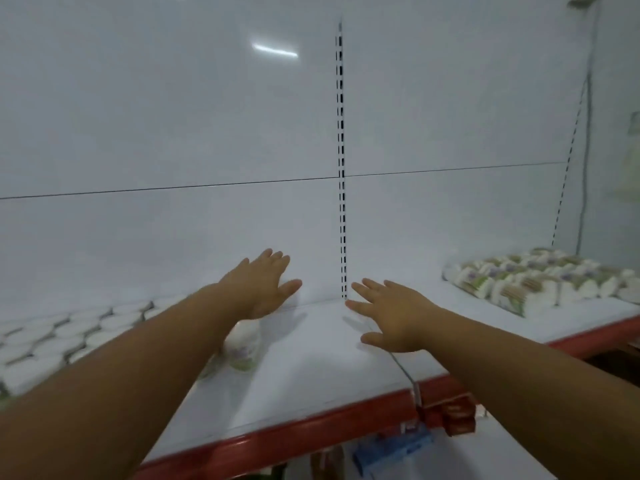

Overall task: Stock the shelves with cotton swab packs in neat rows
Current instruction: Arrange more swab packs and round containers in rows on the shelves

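**Two stocked ends, one bare middle**

Both hands are spread wide with straight fingers and hold nothing. The left hand [263, 289] reaches toward the back panel; the right hand [393, 318] lies low over the white metal shelf with a red front edge [311, 372]. I cannot tell whether either palm touches it.

White round-topped cotton swab packs [52, 337] stand in rows at the left end. A clear, green-printed single pack [244, 344] lies apart from them, just under the left forearm. A flat batch of green-and-brown packs [540, 282] sits at the right end, askew to the edge.

The likeliest slip is that forearm: drawn back low, it could drag the single pack toward the front edge or knock it into the rows. The askew batch could spoil the lines if it is pushed rather than lifted.
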### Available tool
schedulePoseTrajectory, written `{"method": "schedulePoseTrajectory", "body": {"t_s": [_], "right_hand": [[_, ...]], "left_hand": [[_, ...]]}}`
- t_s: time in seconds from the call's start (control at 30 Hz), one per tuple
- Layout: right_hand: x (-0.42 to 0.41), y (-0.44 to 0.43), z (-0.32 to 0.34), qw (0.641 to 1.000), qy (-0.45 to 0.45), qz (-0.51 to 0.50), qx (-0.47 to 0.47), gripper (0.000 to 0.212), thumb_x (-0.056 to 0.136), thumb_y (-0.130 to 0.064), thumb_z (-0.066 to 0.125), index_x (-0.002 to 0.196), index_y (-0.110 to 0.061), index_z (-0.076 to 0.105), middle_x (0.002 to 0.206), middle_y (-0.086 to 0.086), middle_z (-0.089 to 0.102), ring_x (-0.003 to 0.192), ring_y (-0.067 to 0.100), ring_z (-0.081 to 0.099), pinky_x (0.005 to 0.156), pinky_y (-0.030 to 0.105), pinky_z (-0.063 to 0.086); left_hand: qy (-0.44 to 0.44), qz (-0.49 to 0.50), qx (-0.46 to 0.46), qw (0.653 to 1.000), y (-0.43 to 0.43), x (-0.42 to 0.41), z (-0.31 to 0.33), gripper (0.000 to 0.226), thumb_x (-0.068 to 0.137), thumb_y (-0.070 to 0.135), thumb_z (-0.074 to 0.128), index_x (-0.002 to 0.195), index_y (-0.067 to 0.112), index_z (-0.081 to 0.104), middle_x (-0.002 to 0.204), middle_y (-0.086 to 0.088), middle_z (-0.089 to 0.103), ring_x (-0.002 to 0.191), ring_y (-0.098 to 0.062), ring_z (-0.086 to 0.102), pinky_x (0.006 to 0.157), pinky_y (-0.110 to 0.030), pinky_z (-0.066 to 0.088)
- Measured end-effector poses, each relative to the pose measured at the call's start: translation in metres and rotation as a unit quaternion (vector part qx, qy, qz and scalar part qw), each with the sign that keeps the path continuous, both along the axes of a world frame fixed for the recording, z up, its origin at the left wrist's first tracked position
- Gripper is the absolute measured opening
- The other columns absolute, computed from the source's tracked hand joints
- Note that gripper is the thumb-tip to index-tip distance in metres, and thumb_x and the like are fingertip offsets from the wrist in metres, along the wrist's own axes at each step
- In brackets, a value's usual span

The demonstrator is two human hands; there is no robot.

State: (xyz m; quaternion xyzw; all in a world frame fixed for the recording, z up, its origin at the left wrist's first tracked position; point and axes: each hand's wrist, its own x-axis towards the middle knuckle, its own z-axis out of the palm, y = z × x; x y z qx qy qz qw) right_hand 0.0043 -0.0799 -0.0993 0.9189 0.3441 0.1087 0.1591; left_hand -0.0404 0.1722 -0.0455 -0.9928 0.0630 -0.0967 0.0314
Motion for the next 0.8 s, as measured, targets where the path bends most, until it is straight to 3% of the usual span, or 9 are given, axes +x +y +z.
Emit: {"method": "schedulePoseTrajectory", "body": {"t_s": [0.17,0.3,0.5,0.6,0.7,0.8], "right_hand": [[0.005,-0.098,0.003,0.997,0.021,-0.027,0.065,0.069,0.096,-0.055,0.036,0.153,-0.03,0.005,0.16,0.0,-0.01,0.147,0.016,-0.007,0.118,0.035,0.004],[0.009,-0.171,-0.005,0.998,0.023,-0.055,0.037,0.069,0.096,-0.055,0.038,0.153,-0.032,0.006,0.16,0.002,-0.012,0.147,0.018,-0.008,0.118,0.036,0.006],[0.022,-0.258,-0.019,0.993,0.05,-0.086,0.067,0.069,0.096,-0.051,0.043,0.152,-0.032,0.009,0.16,0.0,-0.01,0.147,0.016,-0.008,0.118,0.036,0.005],[0.033,-0.303,-0.036,0.991,0.057,-0.094,0.075,0.069,0.095,-0.045,0.047,0.152,-0.032,0.01,0.16,-0.003,-0.008,0.147,0.015,-0.006,0.117,0.033,0.004],[0.047,-0.341,-0.051,0.987,0.033,-0.105,0.12,0.062,0.095,-0.042,0.045,0.15,-0.031,0.019,0.161,-0.005,0.007,0.146,0.013,0.006,0.117,0.029,0.008],[0.065,-0.365,-0.053,0.978,0.012,-0.125,0.165,0.057,0.095,-0.043,0.044,0.148,-0.031,0.025,0.157,-0.007,0.02,0.142,0.011,0.019,0.114,0.025,0.015]], "left_hand": [[0.007,-0.007,-0.087,0.996,-0.12,0.018,-0.021,0.064,0.102,0.049,0.027,0.152,0.012,0.016,0.16,-0.007,0.017,0.146,-0.022,0.015,0.116,-0.04,0.014],[0.067,-0.039,-0.061,0.995,-0.202,0.033,-0.055,0.068,0.1,0.053,0.025,0.154,0.015,0.007,0.162,-0.007,0.005,0.149,-0.02,0.0,0.12,-0.046,0.005],[0.077,-0.066,-0.089,0.991,-0.265,0.065,-0.066,0.068,0.1,0.053,0.027,0.154,0.017,0.006,0.163,-0.005,0.004,0.149,-0.019,-0.001,0.12,-0.045,0.006],[0.103,-0.078,-0.111,0.985,-0.288,0.093,-0.077,0.072,0.098,0.055,0.034,0.154,0.019,0.008,0.162,-0.001,0.008,0.149,-0.018,0.006,0.12,-0.04,0.012],[0.116,-0.096,-0.156,0.976,-0.314,0.123,-0.09,0.078,0.092,0.059,0.048,0.154,0.025,0.014,0.161,0.003,0.017,0.146,-0.017,0.019,0.117,-0.034,0.019],[0.079,-0.146,-0.233,0.958,-0.345,0.155,-0.099,0.08,0.081,0.063,0.06,0.147,0.03,0.03,0.151,0.006,0.037,0.136,-0.015,0.037,0.098,-0.017,0.031]]}}
